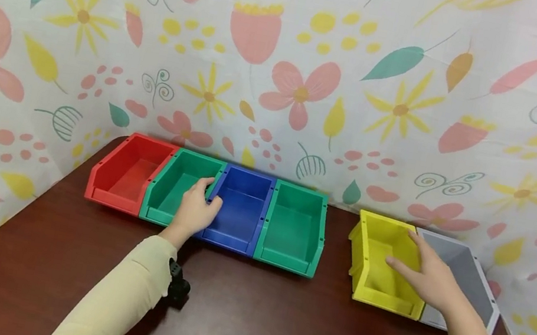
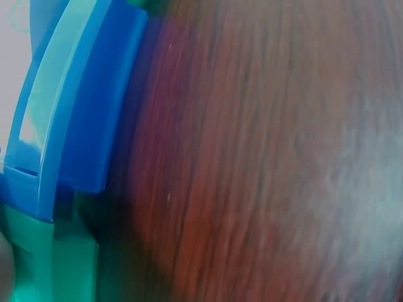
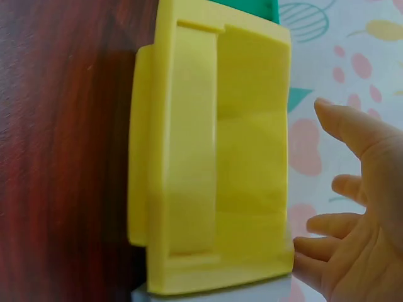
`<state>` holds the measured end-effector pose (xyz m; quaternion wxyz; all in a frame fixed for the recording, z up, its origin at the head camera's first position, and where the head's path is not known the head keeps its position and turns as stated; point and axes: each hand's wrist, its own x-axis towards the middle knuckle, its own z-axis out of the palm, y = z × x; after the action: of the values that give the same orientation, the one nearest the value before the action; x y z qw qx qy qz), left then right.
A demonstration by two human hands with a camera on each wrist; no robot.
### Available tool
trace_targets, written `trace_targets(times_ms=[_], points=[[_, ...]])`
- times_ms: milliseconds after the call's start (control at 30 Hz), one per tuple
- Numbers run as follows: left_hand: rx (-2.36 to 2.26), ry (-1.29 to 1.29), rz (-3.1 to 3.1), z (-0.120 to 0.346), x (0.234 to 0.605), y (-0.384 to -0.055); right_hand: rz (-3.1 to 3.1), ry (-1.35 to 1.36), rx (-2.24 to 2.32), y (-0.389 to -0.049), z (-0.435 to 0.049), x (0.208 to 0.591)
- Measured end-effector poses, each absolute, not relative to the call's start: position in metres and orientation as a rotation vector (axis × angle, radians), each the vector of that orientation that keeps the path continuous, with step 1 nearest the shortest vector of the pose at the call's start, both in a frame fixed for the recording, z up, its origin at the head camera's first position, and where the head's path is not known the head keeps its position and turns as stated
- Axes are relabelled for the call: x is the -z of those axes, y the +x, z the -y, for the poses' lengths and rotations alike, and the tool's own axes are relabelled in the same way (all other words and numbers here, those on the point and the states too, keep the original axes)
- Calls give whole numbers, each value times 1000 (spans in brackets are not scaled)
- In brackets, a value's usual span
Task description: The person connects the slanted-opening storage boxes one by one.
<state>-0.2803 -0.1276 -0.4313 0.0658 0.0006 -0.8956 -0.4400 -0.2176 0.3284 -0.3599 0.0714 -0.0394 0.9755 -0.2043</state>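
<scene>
My left hand (image 1: 197, 209) is over the wall between a green bin (image 1: 183, 191) and the blue bin (image 1: 239, 210), its thumb on the blue side and a small gap between thumb and fingers. Only a bit of that hand shows at the left wrist view's edge, beside the green bin (image 2: 69, 264), with the blue bin (image 2: 94, 107) above. On the right, my right hand (image 1: 435, 278) reaches over the yellow bin (image 1: 381, 259), thumb and fingers spread and holding nothing. In the right wrist view, the fingers (image 3: 337, 223) are apart behind the yellow bin (image 3: 189, 145).
A red bin (image 1: 129, 173) ends the left row, and another green bin (image 1: 294, 226) closes it on the right. Beside the yellow bin stands a grey bin (image 1: 465, 274). All are on the brown table (image 1: 273, 324), against a flower-patterned cloth (image 1: 300, 143).
</scene>
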Motion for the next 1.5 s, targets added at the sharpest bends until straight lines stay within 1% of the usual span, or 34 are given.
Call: trace_targets(times_ms=[233, 367, 500, 633, 733, 833, 967, 1067, 1167, 1300, 1400, 1500], points=[[1267, -17, 2753, 142, 429, -281, -2940, -55, 632, -214, -331, 365], [1047, -25, 2796, 141, 423, -277, -2945, -45, 657, -213, -327, 365], [693, -159, 2705, 120, 417, -271, -2938, -25, 640, -209, -321, 365], [568, -336, 2595, 90, 414, -269, -2926, 8, 575, -209, -317, 365], [682, -431, 2617, 69, 413, -270, -2931, 25, 564, -210, -317, 367], [963, -477, 2701, 53, 417, -274, -2969, 28, 571, -211, -314, 371], [1318, -421, 2820, 41, 427, -277, -3081, 48, 678, -211, -308, 381], [1436, -356, 2828, 40, 431, -278, -3166, 114, 866, -212, -302, 389], [1473, -335, 2794, 40, 430, -279, -3191, 248, 1104, -214, -299, 398], [1477, -335, 2806, 38, 430, -279, -3065, 518, 1394, -216, -298, 410], [1491, -327, 2805, 38, 431, -278, -2937, 704, 1492, -217, -299, 418], [1489, -312, 2799, 38, 433, -278, -2852, 808, 1542, -219, -297, 423]])
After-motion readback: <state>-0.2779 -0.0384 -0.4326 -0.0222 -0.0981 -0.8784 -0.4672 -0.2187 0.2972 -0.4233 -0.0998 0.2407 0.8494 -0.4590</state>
